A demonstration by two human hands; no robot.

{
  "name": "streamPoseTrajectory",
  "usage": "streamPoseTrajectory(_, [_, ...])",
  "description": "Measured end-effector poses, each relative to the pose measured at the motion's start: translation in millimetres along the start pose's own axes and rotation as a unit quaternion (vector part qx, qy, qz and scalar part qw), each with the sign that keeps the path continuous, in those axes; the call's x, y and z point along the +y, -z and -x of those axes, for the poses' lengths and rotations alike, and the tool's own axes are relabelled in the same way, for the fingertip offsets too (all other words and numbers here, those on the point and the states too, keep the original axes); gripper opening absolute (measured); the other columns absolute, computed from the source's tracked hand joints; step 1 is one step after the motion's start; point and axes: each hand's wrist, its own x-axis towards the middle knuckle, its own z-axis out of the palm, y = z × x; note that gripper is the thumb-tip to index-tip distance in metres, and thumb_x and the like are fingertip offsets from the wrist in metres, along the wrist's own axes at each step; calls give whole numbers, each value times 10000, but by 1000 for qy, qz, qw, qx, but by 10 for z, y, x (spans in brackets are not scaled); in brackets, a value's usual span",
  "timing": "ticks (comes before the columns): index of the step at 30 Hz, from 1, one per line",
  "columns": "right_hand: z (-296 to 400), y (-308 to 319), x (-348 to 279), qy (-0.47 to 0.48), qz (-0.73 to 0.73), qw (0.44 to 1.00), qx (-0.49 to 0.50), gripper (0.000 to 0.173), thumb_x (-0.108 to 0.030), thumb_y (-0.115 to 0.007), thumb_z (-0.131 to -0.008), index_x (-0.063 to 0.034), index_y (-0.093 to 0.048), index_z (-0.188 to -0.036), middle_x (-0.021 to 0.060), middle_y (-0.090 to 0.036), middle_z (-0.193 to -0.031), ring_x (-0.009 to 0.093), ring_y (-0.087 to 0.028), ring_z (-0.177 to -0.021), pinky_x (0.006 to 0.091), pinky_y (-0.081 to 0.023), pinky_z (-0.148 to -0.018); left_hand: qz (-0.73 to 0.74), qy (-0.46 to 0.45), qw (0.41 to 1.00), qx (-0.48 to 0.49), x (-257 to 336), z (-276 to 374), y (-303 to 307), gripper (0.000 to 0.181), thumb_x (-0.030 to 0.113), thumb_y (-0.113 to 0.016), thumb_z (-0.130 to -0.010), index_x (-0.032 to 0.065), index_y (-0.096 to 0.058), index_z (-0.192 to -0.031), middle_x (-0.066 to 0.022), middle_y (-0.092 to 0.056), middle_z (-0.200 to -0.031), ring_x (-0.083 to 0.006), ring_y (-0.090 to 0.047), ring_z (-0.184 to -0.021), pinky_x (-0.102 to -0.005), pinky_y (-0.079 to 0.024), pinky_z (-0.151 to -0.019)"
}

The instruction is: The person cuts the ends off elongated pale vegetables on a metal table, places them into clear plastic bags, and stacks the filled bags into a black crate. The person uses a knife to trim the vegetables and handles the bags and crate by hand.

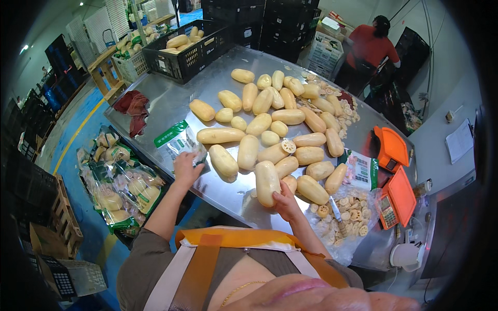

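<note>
My right hand (288, 202) grips a peeled lotus root section (267, 183) near the front edge of the steel table (163, 91). To its left, my left hand (187, 169) rests on the lower part of a green-and-white plastic bag (181, 142); whether the fingers pinch it I cannot tell. Many lotus root sections lie loose across the table's middle, one with a cut end showing its holes (288, 146). Right of my right hand, a clear bag of lotus root slices (350, 214) has a knife (335, 210) lying on it. Another printed bag (360, 169) lies beyond.
An orange scale (400, 194) stands at the right edge. Filled bags (120, 182) sit in a crate at the left. A black crate (183, 54) of lotus roots and a dark red cloth (134, 109) are on the far left. A person in red (371, 46) stands behind the table.
</note>
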Motion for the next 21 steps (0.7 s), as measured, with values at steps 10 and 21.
streamPoseTrajectory(10, [-642, -987, 226, -48, 54, 994, -85, 775, -362, -701, -855, -137, -288, -1471, 78, -527, -1302, 223, -594, -1092, 390, -548, -796, -97, 26, 986, -134, -833, 170, -223, 463, 452, -767, -724, 154, -669, -1064, -75, -603, -1114, -286, -554, -1092, -508, -401, -894])
streamPoseTrajectory(21, [-1131, -1475, 407, -56, 94, 989, -103, 783, -370, -690, -871, -88, -286, -1480, 91, -522, -1309, 230, -590, -1120, 374, -547, -816, 59, 41, 982, -176, -967, -9, -385, 203, 265, -692, -781, 88, -653, -872, -113, -659, -849, -336, -615, -902, -475, -490, -769])
